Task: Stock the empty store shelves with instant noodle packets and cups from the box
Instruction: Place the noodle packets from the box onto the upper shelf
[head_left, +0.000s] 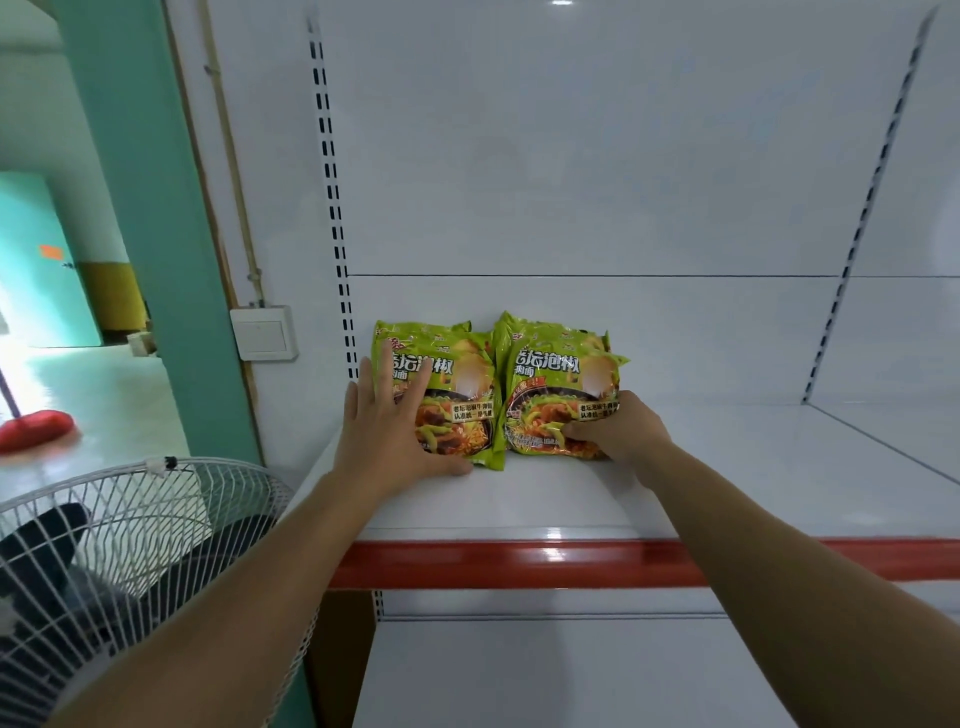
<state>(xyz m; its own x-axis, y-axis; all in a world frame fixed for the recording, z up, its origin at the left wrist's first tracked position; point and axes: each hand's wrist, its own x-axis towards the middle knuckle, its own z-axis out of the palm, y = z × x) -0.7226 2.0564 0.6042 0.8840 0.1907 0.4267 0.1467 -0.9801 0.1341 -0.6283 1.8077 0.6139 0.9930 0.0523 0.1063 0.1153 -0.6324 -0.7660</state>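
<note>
Two stacks of green instant noodle packets lie side by side at the left end of a white shelf (727, 467) with a red front strip. My left hand (387, 426) lies flat with straight fingers on the left stack (457, 384), its thumb along the stack's front edge. My right hand (615, 428) grips the front right corner of the right stack (561, 384), fingers curled round the packet edge. The box is out of view.
The shelf's white back panel and slotted uprights (332, 208) rise behind the packets. A white standing fan (130, 561) is at the lower left, beside a green door frame (156, 234). A lower shelf (571, 670) shows beneath. A red broom head (34, 428) lies on the floor.
</note>
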